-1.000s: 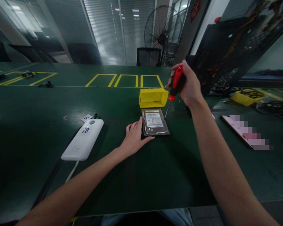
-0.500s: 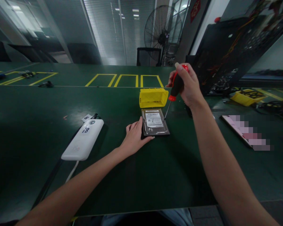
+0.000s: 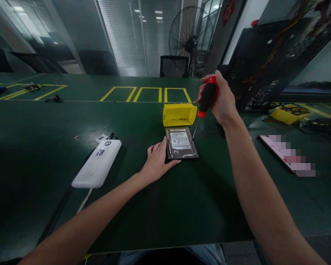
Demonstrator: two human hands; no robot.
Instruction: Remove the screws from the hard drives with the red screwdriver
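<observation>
The hard drive (image 3: pixel 180 142) lies flat at frame centre, the left hand (image 3: pixel 157 160) pressing its left edge (open, grasping nothing). The right hand (image 3: pixel 222 101) has its grip closed round the tilted screwdriver (image 3: pixel 206 97), tip at the drive's right edge; that slant may make it slip.

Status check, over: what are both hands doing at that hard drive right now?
Left hand braces hard drive at its left edge. Right hand grips screwdriver, tip at the drive's far right edge. Yellow bin just behind, not in the way.
</observation>
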